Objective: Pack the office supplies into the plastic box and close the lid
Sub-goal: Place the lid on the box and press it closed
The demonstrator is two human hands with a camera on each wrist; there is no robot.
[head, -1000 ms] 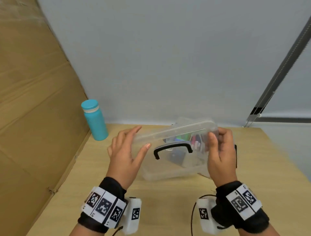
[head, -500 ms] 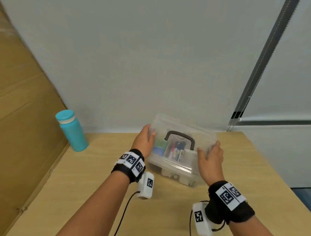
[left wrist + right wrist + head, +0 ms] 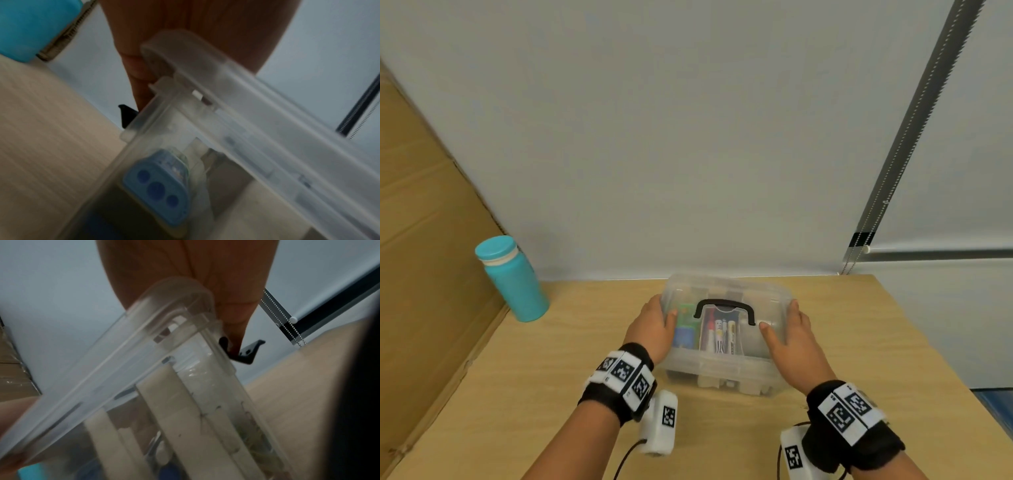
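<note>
Two hands (image 3: 654, 329) (image 3: 789, 337), one lidded box (image 3: 722, 371), one bottle (image 3: 515, 279)

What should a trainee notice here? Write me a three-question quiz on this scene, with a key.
1. True or false: the lid lies on the plastic box, with the black handle on top.
2. Where are the two hands? A) both flat on the table; B) left hand on the box's left end, right hand on its right end; C) both on the handle.
3. Fill in: the teal bottle stands to the ___ of the box, next to the cardboard.

Key:
1. True; whether the black side latch is fastened cannot be told.
2. B.
3. Left.
</note>
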